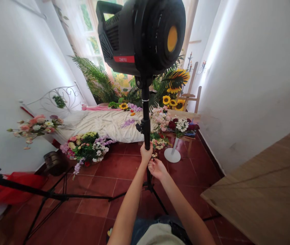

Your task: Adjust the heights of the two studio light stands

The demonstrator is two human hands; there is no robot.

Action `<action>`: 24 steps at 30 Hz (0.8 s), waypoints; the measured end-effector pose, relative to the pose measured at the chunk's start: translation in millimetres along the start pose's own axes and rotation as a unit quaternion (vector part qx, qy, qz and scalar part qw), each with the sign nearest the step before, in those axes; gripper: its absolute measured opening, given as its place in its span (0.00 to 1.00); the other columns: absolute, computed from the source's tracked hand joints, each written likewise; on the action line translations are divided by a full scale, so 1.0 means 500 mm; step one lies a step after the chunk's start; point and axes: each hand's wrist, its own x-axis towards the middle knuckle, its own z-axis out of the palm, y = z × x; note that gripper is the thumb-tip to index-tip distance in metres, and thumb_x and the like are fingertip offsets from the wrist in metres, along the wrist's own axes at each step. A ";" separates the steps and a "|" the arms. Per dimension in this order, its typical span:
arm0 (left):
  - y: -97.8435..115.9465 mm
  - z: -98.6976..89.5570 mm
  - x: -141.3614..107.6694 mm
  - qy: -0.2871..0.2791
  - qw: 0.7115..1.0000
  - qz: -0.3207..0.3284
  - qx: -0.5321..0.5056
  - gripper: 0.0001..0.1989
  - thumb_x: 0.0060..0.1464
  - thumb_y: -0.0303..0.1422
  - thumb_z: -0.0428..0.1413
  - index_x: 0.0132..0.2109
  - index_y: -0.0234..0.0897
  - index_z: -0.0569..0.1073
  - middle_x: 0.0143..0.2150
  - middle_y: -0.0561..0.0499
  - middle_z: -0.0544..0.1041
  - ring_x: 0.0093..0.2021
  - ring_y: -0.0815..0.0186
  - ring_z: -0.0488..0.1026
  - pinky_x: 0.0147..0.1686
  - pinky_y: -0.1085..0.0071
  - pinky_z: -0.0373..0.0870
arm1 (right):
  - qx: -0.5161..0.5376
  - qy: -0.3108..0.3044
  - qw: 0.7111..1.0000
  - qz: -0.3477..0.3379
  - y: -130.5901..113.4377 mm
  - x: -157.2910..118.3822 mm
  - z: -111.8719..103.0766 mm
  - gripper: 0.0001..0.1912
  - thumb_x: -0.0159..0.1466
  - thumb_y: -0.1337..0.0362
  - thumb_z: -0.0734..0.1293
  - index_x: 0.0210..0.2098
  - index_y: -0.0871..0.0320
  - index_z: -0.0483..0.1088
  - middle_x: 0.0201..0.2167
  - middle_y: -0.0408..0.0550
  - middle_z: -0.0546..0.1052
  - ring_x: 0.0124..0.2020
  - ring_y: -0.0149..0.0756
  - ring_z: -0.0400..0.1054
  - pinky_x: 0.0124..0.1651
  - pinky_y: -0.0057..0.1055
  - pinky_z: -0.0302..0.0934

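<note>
Light stand (146, 131) upright, clasped by left hand (146, 153), fingers wrapped round it. Right hand (157, 168) just below, fingers half-curled by dark knob (152, 159), can't tell if gripped. Lamp (142, 39) above fingers.

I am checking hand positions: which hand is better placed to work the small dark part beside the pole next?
Probably the right hand: it is at the dark part, apparently touching it. The left hand is wrapped around the pole, below the lamp, so it seems better suited to steadying.
</note>
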 end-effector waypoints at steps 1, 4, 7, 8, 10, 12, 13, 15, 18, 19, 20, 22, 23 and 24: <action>-0.002 -0.001 0.001 0.001 1.000 -0.001 0.003 0.09 0.49 0.35 0.54 0.35 0.34 0.73 0.32 0.49 0.75 0.31 0.69 0.70 0.33 0.74 0.65 | 0.026 -0.014 0.999 0.013 -0.003 -0.002 0.001 0.14 0.64 0.69 0.52 0.22 0.58 0.57 0.13 0.34 0.51 0.13 0.23 0.44 0.16 0.18 0.42; -0.008 -0.003 0.002 0.003 1.000 -0.004 0.020 0.10 0.48 0.36 0.55 0.34 0.34 0.73 0.30 0.50 0.75 0.29 0.69 0.70 0.33 0.74 0.65 | 0.058 -0.043 0.997 0.032 -0.008 -0.009 0.000 0.11 0.63 0.69 0.54 0.24 0.57 0.57 0.14 0.34 0.52 0.14 0.23 0.46 0.15 0.19 0.42; -0.013 -0.004 0.002 0.007 1.000 -0.006 0.026 0.09 0.48 0.36 0.55 0.34 0.34 0.74 0.29 0.50 0.75 0.30 0.68 0.71 0.33 0.74 0.66 | 0.077 -0.058 0.993 0.065 -0.006 -0.018 -0.003 0.08 0.63 0.68 0.54 0.26 0.58 0.58 0.16 0.35 0.54 0.15 0.24 0.47 0.16 0.18 0.43; -0.013 -0.004 0.001 0.008 1.000 -0.004 0.023 0.09 0.48 0.35 0.55 0.34 0.34 0.74 0.30 0.50 0.75 0.30 0.68 0.71 0.33 0.74 0.66 | 0.087 -0.059 0.992 0.072 -0.005 -0.021 -0.003 0.08 0.63 0.68 0.54 0.27 0.58 0.58 0.16 0.35 0.54 0.15 0.24 0.47 0.16 0.18 0.44; -0.012 -0.004 0.000 0.005 1.000 0.001 0.014 0.08 0.48 0.34 0.54 0.34 0.35 0.74 0.30 0.50 0.76 0.31 0.68 0.71 0.34 0.74 0.66 | 0.101 -0.058 0.990 0.075 -0.001 -0.026 -0.003 0.08 0.64 0.67 0.54 0.28 0.58 0.58 0.17 0.35 0.55 0.15 0.24 0.48 0.16 0.18 0.45; -0.009 -0.003 -0.001 0.001 1.000 -0.001 0.010 0.08 0.48 0.34 0.54 0.34 0.35 0.74 0.30 0.50 0.75 0.31 0.68 0.71 0.34 0.74 0.66 | 0.097 -0.062 0.991 0.073 0.001 -0.027 -0.005 0.08 0.64 0.65 0.54 0.28 0.58 0.58 0.17 0.36 0.55 0.15 0.24 0.47 0.16 0.18 0.44; -0.008 -0.003 -0.001 0.000 1.000 -0.004 0.010 0.08 0.48 0.35 0.54 0.34 0.35 0.74 0.29 0.50 0.75 0.30 0.68 0.71 0.33 0.74 0.66 | 0.088 -0.067 0.991 0.073 0.002 -0.026 -0.007 0.09 0.64 0.65 0.54 0.28 0.57 0.57 0.17 0.36 0.55 0.15 0.24 0.47 0.15 0.18 0.44; -0.008 -0.002 -0.001 0.004 1.000 -0.010 0.014 0.09 0.48 0.36 0.54 0.34 0.34 0.74 0.29 0.50 0.75 0.30 0.68 0.70 0.33 0.74 0.66 | 0.066 -0.078 0.992 0.075 0.000 -0.021 -0.011 0.10 0.64 0.64 0.54 0.26 0.57 0.56 0.17 0.36 0.56 0.14 0.23 0.45 0.14 0.18 0.41; -0.012 0.000 0.000 0.011 0.999 -0.013 0.027 0.11 0.48 0.38 0.55 0.34 0.34 0.74 0.29 0.50 0.74 0.29 0.69 0.69 0.32 0.75 0.65 | 0.056 -0.079 0.992 0.081 -0.006 -0.014 -0.015 0.10 0.64 0.67 0.54 0.25 0.57 0.55 0.16 0.35 0.56 0.13 0.23 0.43 0.13 0.17 0.38; -0.014 0.000 0.000 0.014 0.999 -0.012 0.031 0.11 0.48 0.38 0.55 0.34 0.34 0.73 0.28 0.51 0.74 0.29 0.69 0.69 0.32 0.75 0.65 | 0.061 -0.075 0.992 0.082 -0.008 -0.012 -0.015 0.10 0.63 0.68 0.54 0.24 0.57 0.55 0.15 0.35 0.56 0.12 0.23 0.43 0.13 0.17 0.37; -0.014 0.000 0.000 0.014 0.999 -0.010 0.032 0.11 0.48 0.39 0.55 0.34 0.34 0.73 0.28 0.51 0.73 0.29 0.69 0.68 0.32 0.75 0.64 | 0.068 -0.072 0.992 0.079 -0.010 -0.011 -0.015 0.10 0.62 0.69 0.54 0.24 0.57 0.55 0.15 0.34 0.55 0.12 0.23 0.42 0.13 0.18 0.37; -0.013 -0.001 0.001 0.011 1.000 -0.007 0.029 0.12 0.49 0.39 0.55 0.34 0.34 0.73 0.28 0.51 0.73 0.29 0.70 0.68 0.31 0.75 0.64 | 0.083 -0.073 0.992 0.061 -0.011 -0.011 -0.012 0.11 0.61 0.72 0.55 0.22 0.56 0.53 0.14 0.34 0.56 0.12 0.23 0.43 0.13 0.18 0.38; -0.011 -0.002 0.001 0.006 1.000 -0.006 0.023 0.12 0.49 0.39 0.55 0.34 0.33 0.73 0.28 0.51 0.73 0.29 0.70 0.67 0.31 0.75 0.64 | 0.086 -0.078 0.992 0.047 -0.011 -0.011 -0.010 0.12 0.60 0.74 0.55 0.21 0.56 0.52 0.14 0.34 0.56 0.12 0.23 0.44 0.13 0.18 0.39; -0.009 -0.003 0.001 0.001 1.000 -0.007 0.017 0.12 0.49 0.39 0.55 0.34 0.33 0.73 0.28 0.51 0.73 0.28 0.70 0.67 0.31 0.75 0.64 | 0.087 -0.084 0.992 0.032 -0.010 -0.011 -0.008 0.13 0.58 0.75 0.55 0.21 0.56 0.52 0.13 0.34 0.57 0.12 0.22 0.45 0.14 0.18 0.40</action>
